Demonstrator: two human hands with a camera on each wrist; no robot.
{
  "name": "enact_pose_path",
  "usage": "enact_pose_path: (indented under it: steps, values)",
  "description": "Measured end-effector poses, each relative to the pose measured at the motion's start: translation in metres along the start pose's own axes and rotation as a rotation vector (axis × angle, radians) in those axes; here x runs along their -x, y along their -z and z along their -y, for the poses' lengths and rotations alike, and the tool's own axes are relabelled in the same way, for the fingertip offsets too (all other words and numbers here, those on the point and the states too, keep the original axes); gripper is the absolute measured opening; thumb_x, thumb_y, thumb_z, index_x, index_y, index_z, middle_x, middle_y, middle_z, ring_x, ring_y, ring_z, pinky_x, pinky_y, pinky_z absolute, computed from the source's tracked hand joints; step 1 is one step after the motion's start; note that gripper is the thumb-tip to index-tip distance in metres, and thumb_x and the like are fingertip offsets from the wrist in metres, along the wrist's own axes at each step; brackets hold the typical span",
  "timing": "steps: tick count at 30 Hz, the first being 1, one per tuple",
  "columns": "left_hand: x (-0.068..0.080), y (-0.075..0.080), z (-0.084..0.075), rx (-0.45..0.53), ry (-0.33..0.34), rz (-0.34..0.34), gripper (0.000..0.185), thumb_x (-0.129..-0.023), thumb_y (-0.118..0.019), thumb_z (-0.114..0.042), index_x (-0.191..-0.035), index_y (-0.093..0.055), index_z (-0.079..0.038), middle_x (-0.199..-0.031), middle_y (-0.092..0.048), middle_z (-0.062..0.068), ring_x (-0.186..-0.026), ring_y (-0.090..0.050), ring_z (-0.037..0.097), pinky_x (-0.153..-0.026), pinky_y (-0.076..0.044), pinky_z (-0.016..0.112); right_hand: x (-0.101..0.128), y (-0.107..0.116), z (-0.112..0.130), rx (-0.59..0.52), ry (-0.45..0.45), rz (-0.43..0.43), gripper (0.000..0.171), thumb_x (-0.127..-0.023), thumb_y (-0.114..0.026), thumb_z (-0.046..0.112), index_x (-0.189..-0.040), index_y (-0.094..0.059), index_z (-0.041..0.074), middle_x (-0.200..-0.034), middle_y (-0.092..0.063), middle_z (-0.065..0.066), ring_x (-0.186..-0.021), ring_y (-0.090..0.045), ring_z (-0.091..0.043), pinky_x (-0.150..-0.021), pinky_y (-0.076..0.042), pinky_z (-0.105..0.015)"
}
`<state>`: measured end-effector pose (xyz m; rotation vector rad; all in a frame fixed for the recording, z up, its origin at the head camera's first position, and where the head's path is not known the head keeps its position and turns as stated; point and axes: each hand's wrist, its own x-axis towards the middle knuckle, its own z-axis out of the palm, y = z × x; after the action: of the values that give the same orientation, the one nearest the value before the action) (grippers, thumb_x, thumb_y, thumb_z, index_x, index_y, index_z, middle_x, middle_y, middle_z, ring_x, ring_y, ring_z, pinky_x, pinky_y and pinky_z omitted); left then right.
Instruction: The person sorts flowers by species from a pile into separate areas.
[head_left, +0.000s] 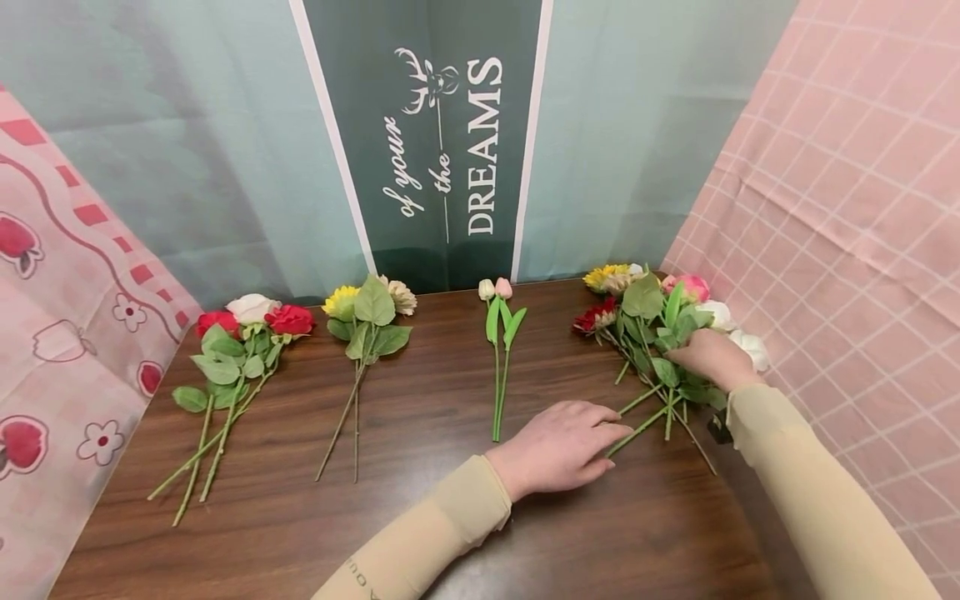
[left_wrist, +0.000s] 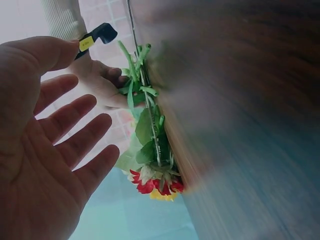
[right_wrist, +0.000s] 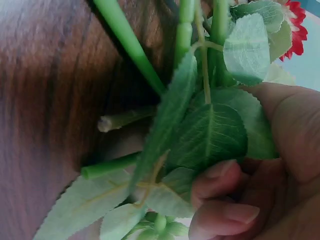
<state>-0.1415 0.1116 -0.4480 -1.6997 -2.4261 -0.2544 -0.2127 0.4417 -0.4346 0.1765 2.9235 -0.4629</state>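
Observation:
A mixed pile of artificial flowers (head_left: 648, 321) lies at the table's right back, with red, yellow, pink and white heads. My right hand (head_left: 708, 357) reaches into this pile and grips leafy green stems (right_wrist: 200, 135), fingers curled round them. My left hand (head_left: 562, 446) lies flat on the wooden table (head_left: 420, 500), palm down, fingers straight. Its fingertips are by the cut ends of the pile's stems (head_left: 637, 425). In the left wrist view the left hand (left_wrist: 55, 150) shows an open palm, with the flower pile (left_wrist: 150, 145) and the right hand (left_wrist: 100, 85) beyond it.
Three sorted groups lie along the back of the table: red and white roses (head_left: 247, 321) at the left, a sunflower bunch (head_left: 363, 312), and two tulips (head_left: 497, 333) in the middle. Patterned backdrops (head_left: 442, 142) wall in the table on three sides.

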Motion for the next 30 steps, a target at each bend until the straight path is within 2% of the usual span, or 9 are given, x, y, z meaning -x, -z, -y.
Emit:
enact_pose_path:
  steps: [5, 10, 15, 19, 22, 27, 30]
  values:
    - [0.002, 0.001, 0.005, 0.031, -0.003, -0.018, 0.049, -0.102, -0.062, -0.036, -0.147, -0.056, -0.02, -0.142, -0.056, -0.002, -0.131, -0.051, 0.012, -0.113, -0.036, 0.026, 0.003, 0.0, 0.003, -0.037, 0.004, -0.102, 0.038, -0.097, -0.055, 0.038, -0.068, -0.047, 0.015, -0.064, -0.05, -0.004, -0.058, -0.051, -0.024, -0.048, -0.04, -0.037]
    - [0.004, 0.005, 0.011, 0.054, 0.003, -0.039, 0.047, -0.102, -0.061, -0.033, -0.147, -0.056, -0.019, -0.142, -0.056, -0.003, -0.13, -0.052, 0.01, -0.11, -0.04, 0.026, 0.007, 0.01, 0.013, -0.066, 0.006, -0.173, 0.04, -0.101, -0.051, 0.04, -0.069, -0.049, 0.015, -0.062, -0.049, -0.002, -0.056, -0.049, -0.023, -0.047, -0.038, -0.036]
    - [0.007, 0.007, 0.018, 0.053, 0.066, -0.062, 0.043, -0.103, -0.06, -0.034, -0.144, -0.059, -0.022, -0.14, -0.058, -0.005, -0.125, -0.056, 0.009, -0.106, -0.044, 0.026, 0.011, 0.019, 0.028, -0.111, 0.032, -0.259, 0.04, -0.102, -0.052, 0.04, -0.075, -0.055, 0.011, -0.064, -0.052, -0.003, -0.057, -0.049, -0.023, -0.048, -0.038, -0.036]
    - [0.016, 0.011, 0.028, 0.12, 0.201, -0.072, 0.037, -0.105, -0.056, -0.036, -0.139, -0.064, -0.024, -0.135, -0.062, -0.008, -0.121, -0.06, 0.008, -0.099, -0.05, 0.026, 0.012, 0.014, 0.05, -0.215, 0.09, -0.346, 0.04, -0.102, -0.055, 0.041, -0.084, -0.066, 0.007, -0.07, -0.059, -0.005, -0.06, -0.052, -0.023, -0.052, -0.041, -0.036]
    - [0.028, 0.015, 0.039, 0.251, 0.331, -0.093, 0.032, -0.105, -0.056, -0.036, -0.132, -0.07, -0.024, -0.128, -0.067, -0.01, -0.115, -0.063, 0.005, -0.094, -0.052, 0.026, 0.014, 0.002, 0.075, -0.369, 0.132, -0.371, 0.043, -0.103, -0.057, 0.045, -0.093, -0.071, 0.005, -0.074, -0.062, -0.007, -0.061, -0.053, -0.021, -0.054, -0.044, -0.035]
    - [0.05, 0.024, 0.059, 0.564, 0.538, -0.143, 0.026, -0.102, -0.061, -0.033, -0.121, -0.076, -0.021, -0.117, -0.071, -0.012, -0.105, -0.064, 0.003, -0.091, -0.052, 0.026, 0.019, -0.021, 0.13, -0.75, 0.187, -0.28, 0.047, -0.099, -0.066, 0.046, -0.103, -0.07, -0.001, -0.071, -0.063, -0.009, -0.056, -0.059, -0.014, -0.053, -0.055, -0.031]
    - [0.06, 0.029, 0.067, 0.715, 0.635, -0.179, 0.025, -0.101, -0.065, -0.033, -0.118, -0.076, -0.019, -0.115, -0.071, -0.01, -0.101, -0.064, 0.005, -0.09, -0.052, 0.029, 0.021, -0.031, 0.161, -0.918, 0.233, -0.217, 0.045, -0.098, -0.07, 0.04, -0.107, -0.07, -0.004, -0.074, -0.065, -0.011, -0.058, -0.064, -0.016, -0.059, -0.06, -0.035]
